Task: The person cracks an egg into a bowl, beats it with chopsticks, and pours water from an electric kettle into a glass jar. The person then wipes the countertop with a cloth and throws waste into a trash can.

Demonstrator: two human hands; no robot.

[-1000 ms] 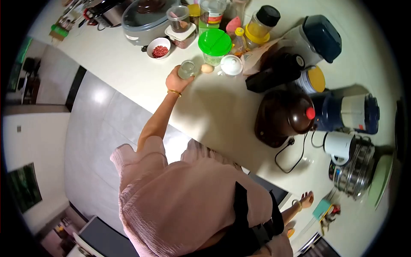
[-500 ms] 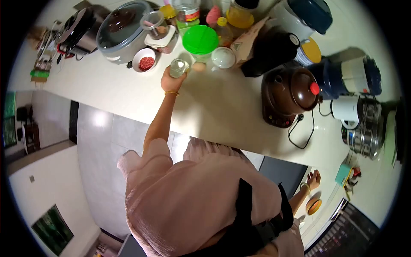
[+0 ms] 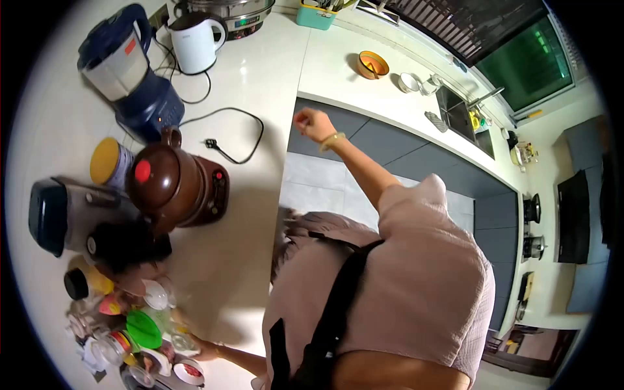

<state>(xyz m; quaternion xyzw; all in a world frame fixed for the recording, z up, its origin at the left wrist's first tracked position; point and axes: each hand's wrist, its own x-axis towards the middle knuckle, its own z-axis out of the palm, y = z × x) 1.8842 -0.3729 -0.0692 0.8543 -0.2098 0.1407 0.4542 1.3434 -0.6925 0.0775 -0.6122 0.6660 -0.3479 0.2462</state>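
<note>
At the lower left, my left hand (image 3: 207,350) is wrapped round a small clear glass (image 3: 184,343) standing low over the counter. Beside that glass are a green-lidded tub (image 3: 143,329), a white bowl of red pieces (image 3: 188,373) and a whitish round lid (image 3: 155,294). My right hand (image 3: 313,123), with a bangle at the wrist, hangs in the air near the corner where the two counters meet. Its fingers are loosely curved and apart, and I see nothing held in them.
A brown electric pot (image 3: 162,185) sits on the counter, its loose plug cable (image 3: 250,153) behind it. Farther off stand a blue blender (image 3: 140,84) and a white kettle (image 3: 194,47). Across the gap are an orange bowl (image 3: 373,65), a white bowl (image 3: 409,82) and a sink (image 3: 453,107).
My view has swung to the right, so the glass and left hand now appear at the lower left. The sink counter has come into view. My left hand still holds the glass.
</note>
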